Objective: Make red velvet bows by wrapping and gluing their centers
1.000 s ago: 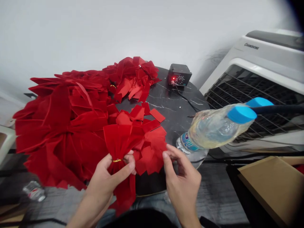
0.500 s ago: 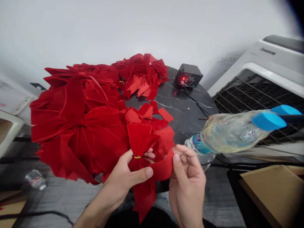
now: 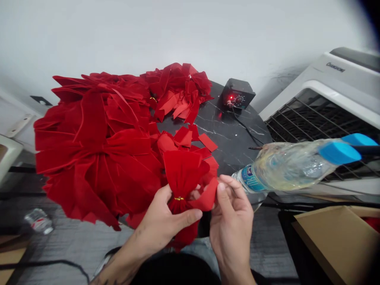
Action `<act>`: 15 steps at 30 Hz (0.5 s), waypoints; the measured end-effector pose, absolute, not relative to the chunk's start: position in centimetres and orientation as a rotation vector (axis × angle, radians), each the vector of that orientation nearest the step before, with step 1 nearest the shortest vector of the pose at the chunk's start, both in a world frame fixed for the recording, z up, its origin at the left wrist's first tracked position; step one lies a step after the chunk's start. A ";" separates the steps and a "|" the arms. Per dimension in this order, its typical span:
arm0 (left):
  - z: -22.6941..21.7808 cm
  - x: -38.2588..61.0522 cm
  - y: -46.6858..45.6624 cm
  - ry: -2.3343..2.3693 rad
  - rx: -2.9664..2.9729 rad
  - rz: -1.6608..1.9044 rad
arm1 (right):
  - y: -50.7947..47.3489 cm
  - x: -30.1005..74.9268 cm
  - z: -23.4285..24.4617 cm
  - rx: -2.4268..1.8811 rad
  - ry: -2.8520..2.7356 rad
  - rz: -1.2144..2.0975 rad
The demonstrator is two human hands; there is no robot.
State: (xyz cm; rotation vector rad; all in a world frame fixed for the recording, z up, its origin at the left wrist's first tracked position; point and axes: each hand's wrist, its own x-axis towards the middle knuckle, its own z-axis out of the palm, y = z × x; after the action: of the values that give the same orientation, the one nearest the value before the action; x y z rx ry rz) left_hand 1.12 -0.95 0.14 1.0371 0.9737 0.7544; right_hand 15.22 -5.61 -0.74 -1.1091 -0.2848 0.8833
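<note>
A red velvet bow (image 3: 181, 172) with a gold wire tie at its middle is in front of me, over the near edge of the table. My left hand (image 3: 168, 217) grips it round the tie, thumb in front and fingers partly hidden behind. Between thumb and fingers, my right hand (image 3: 233, 213) pinches the end of the bow's right-hand ribbon loop, which curves out from the tie. Close behind the bow lie loose red ribbon pieces (image 3: 208, 141). A large heap of red bows (image 3: 97, 154) rises to the left of my hands.
More red bows (image 3: 181, 89) lie at the back of the dark marbled table (image 3: 208, 118). Near them stands a black control box (image 3: 237, 95) with a lit red light. Plastic bottles with blue caps (image 3: 291, 166) lean at right, before a white air cooler (image 3: 323, 91). A cardboard box (image 3: 329, 233) sits lower right.
The bow has moved slightly right and up, and its lower tails have swung back behind my left hand. My right hand still pinches the loop, now drawn flatter. The view has shifted a little.
</note>
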 end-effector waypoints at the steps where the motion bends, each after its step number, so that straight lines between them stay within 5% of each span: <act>1: 0.2 1.4 -1.0 0.979 1.050 0.754 | -5.5 15.3 -0.6 -1.100 -0.256 0.906; 15: -0.4 1.3 0.4 1.219 1.101 1.160 | -5.8 16.4 -0.1 -1.063 -0.203 0.782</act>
State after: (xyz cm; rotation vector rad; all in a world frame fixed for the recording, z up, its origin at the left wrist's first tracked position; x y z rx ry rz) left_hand 1.34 0.42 -0.44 1.1014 1.2187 1.1604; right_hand 16.35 -5.80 -0.07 -1.0630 -0.2029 0.7820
